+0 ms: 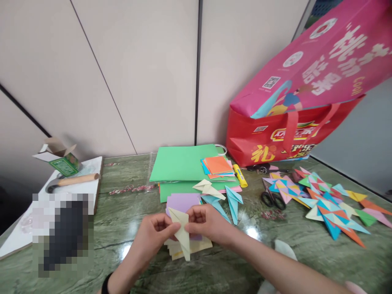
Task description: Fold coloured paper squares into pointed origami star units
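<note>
Above purple sheets (180, 201): cream folded-paper piece (183, 239), being pinched by left hand (154, 234) and right hand (206, 222); likely light, crease-prone, tearable; folded edges suiting fingertip hold.

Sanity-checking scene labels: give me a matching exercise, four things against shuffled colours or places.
Things
1. Paper between left hand and right hand
2. Scissors
3. Glue stick
4. Pink bag

Colours or places
A. Yellow
B. Directly above the red bag
C. Cream
D. Black handles, beside colourful folded pieces

Pairs: 1-C, 2-D, 3-A, 4-B
</note>
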`<action>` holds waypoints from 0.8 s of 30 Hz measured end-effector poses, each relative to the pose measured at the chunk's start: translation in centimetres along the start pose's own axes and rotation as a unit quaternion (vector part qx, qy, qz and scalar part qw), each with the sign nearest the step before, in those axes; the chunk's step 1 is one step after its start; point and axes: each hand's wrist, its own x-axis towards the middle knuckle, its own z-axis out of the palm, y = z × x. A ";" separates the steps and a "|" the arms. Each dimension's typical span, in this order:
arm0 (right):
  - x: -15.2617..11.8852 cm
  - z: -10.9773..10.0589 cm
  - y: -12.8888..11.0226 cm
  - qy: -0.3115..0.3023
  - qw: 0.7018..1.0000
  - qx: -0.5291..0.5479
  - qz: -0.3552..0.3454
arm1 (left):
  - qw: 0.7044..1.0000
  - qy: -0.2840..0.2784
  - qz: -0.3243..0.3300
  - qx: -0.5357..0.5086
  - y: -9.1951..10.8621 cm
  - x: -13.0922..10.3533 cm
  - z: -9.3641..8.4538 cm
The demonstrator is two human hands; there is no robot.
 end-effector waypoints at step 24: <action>0.0 0.8 1.1 -0.043 0.998 -0.014 0.049 | 0.989 0.095 0.003 -0.111 -0.6 0.0 0.5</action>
